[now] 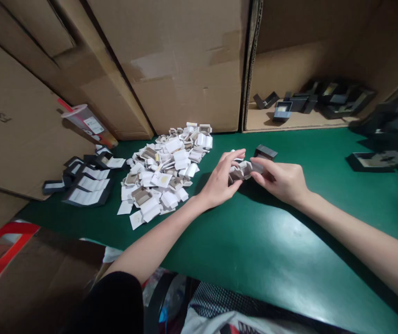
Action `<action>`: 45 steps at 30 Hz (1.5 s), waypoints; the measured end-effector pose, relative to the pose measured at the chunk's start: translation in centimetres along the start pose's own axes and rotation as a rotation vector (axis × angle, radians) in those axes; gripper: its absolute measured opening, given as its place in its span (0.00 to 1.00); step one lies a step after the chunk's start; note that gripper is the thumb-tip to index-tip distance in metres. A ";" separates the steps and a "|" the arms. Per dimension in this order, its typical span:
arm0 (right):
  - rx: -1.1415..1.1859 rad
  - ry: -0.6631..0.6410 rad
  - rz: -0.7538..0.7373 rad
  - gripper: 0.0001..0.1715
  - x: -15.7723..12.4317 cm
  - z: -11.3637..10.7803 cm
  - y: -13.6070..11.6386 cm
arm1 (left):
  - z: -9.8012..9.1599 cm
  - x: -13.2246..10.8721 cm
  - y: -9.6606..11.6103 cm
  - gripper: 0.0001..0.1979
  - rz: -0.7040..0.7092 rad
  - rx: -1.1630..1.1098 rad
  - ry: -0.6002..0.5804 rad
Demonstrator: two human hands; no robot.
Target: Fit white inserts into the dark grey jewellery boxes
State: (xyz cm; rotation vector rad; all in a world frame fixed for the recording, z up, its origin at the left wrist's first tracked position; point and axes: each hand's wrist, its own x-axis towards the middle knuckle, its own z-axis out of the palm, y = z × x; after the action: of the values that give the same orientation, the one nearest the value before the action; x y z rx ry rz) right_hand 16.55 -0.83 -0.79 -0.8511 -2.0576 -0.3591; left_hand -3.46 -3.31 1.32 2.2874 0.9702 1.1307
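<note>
Over the green tabletop [240,246], my two hands meet around a small folded grey-and-white card insert [241,170]. My left hand [217,183] curls its fingers and thumb around the left side. From the right, my right hand [284,181] pinches the other end between thumb and fingers. The fingers hide part of the insert, so I cannot tell whether it is one piece or more. Just behind my right fingertips lies a small black box [265,152]. Left of my left hand spreads a heap of white folded card inserts [171,169].
At the far left are black boxes [89,185] with white inside, near a plastic cup [87,123]. Large cardboard boxes [185,60] wall off the back. An open carton [289,123] at back right holds black boxes. More black boxes [372,160] lie at the right.
</note>
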 end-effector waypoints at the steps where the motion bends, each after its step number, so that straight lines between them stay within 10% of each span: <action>1: 0.007 0.004 -0.014 0.12 0.0 0.0 0.0 | 0.1 0.0 -0.1 0.34 0.030 -0.022 0.003; 18: 0.203 0.100 0.128 0.01 0.1 -0.1 0.3 | 0.1 0.1 -0.5 0.16 -0.016 -0.021 0.132; 30: 0.466 0.044 0.148 0.12 0.2 -0.3 -1.0 | 0.0 0.1 -0.2 0.12 -0.034 0.025 0.101; 45: 0.696 -0.049 0.236 0.12 0.6 -0.8 -1.7 | 0.1 0.2 -0.8 0.12 -0.354 -0.345 0.039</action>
State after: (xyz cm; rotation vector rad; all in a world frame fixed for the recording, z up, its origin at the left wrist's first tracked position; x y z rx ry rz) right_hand 15.62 -2.17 0.25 -0.6514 -1.8974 0.4900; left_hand -3.63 -2.61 0.88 1.7478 1.0500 1.0926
